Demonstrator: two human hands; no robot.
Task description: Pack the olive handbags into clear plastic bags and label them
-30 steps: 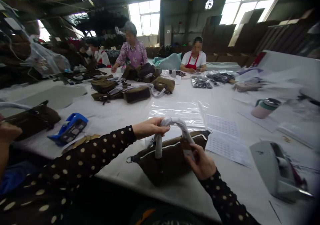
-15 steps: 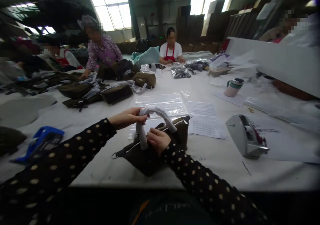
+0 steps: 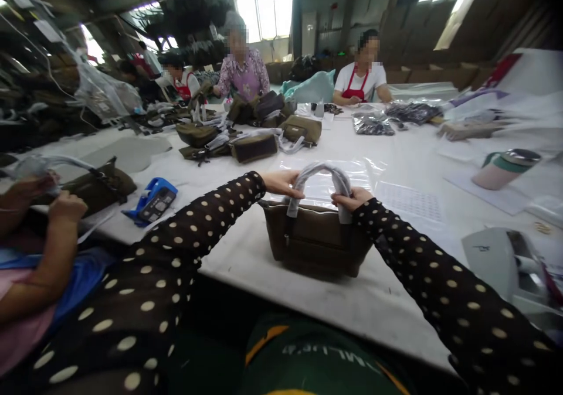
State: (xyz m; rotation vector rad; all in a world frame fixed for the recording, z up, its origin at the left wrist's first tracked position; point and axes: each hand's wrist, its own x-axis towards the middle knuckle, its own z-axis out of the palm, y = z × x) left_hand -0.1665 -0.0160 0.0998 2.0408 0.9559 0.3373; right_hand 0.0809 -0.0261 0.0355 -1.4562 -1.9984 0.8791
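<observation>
A dark brown handbag (image 3: 321, 239) stands upright on the white table in front of me. Its two handles (image 3: 323, 169) are wrapped in pale, translucent film and arch above the zipped top. My left hand (image 3: 282, 184) is closed around the left side of the wrapped handles. On the opposite side, my right hand (image 3: 352, 198) pinches the handles low down, just over the bag's top edge. Behind the bag lie flat clear plastic bags (image 3: 341, 172).
A blue tape dispenser (image 3: 153, 198) lies to the left, near a co-worker's hands (image 3: 65, 204) at another bag (image 3: 105, 184). Several brown bags (image 3: 255, 146) are piled farther back. On the right are printed sheets (image 3: 411, 201), a cup (image 3: 505, 169) and a grey tape dispenser (image 3: 505, 260).
The bag has gone from tilted to upright, its front now facing me. My right hand has moved from the bag's top to the handles. The view has swung left, showing a neighbour's hands.
</observation>
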